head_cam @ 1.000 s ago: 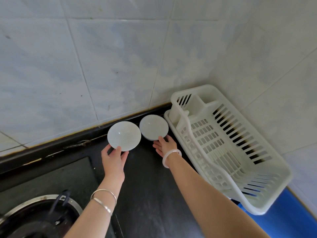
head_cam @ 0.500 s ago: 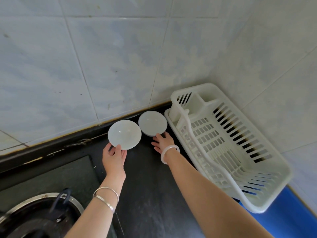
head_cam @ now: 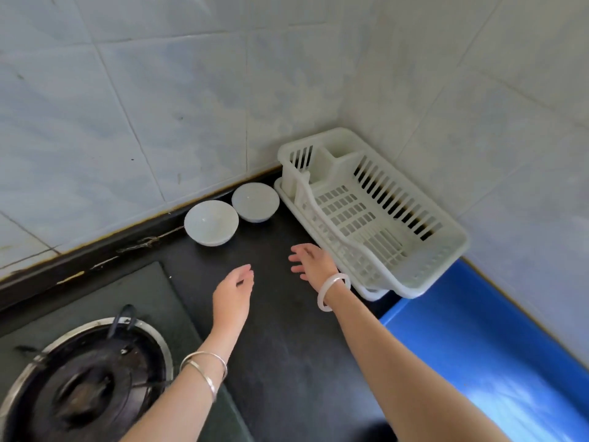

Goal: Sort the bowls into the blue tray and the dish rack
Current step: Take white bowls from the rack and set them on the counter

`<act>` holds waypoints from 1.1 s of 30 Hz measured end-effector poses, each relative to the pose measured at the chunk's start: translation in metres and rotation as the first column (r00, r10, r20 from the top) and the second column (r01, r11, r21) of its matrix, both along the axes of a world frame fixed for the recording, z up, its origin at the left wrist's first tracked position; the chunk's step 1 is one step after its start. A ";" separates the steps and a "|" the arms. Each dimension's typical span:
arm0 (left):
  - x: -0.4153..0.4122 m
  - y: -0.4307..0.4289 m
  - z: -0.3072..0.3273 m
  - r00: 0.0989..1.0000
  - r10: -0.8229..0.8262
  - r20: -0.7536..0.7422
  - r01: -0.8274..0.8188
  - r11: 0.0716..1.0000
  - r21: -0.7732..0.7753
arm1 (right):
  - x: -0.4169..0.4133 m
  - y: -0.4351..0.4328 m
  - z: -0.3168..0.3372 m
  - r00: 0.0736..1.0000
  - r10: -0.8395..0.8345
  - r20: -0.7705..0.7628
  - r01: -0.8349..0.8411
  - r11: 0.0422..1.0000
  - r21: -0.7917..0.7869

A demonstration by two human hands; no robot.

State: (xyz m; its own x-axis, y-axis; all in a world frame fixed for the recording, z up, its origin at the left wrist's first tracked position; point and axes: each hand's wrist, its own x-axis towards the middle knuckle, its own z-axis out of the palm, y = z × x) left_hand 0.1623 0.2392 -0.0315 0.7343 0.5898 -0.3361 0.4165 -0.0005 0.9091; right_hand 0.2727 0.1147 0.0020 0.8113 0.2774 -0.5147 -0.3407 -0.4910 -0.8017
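Two white bowls stand upright on the black counter by the tiled wall: the left bowl (head_cam: 211,222) and the right bowl (head_cam: 255,201), side by side. The white plastic dish rack (head_cam: 414,266) sits to their right in the corner, with nothing in it. The blue tray (head_cam: 478,339) lies at the lower right, partly under the rack's near end. My left hand (head_cam: 232,291) hovers over the counter below the left bowl, fingers relaxed and holding nothing. My right hand (head_cam: 310,261), also open, is beside the rack's near wall, apart from both bowls.
A gas burner (head_cam: 83,387) with a metal ring sits at the lower left on a dark stove top (head_cam: 127,291). The tiled walls (head_cam: 159,106) meet in a corner behind the rack. Black counter (head_cam: 287,346) stretches between my arms.
Both hands were at the bowls' near rims, with the bowls tipped toward me. Now the bowls stand upright by the wall and both hands have drawn back from them.
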 end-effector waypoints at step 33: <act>-0.129 -0.257 0.013 0.682 -0.718 -0.138 0.717 0.618 0.322 | -0.243 -0.303 0.014 0.940 -0.204 0.275 0.341 0.639 -0.690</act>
State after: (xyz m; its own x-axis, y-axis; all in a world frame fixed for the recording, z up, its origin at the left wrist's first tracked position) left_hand 0.0337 -0.0179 -0.0186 0.9725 -0.0559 -0.2262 0.1507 -0.5892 0.7938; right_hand 0.0295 -0.1882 0.0162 0.8744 -0.3705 -0.3133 -0.4598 -0.8388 -0.2915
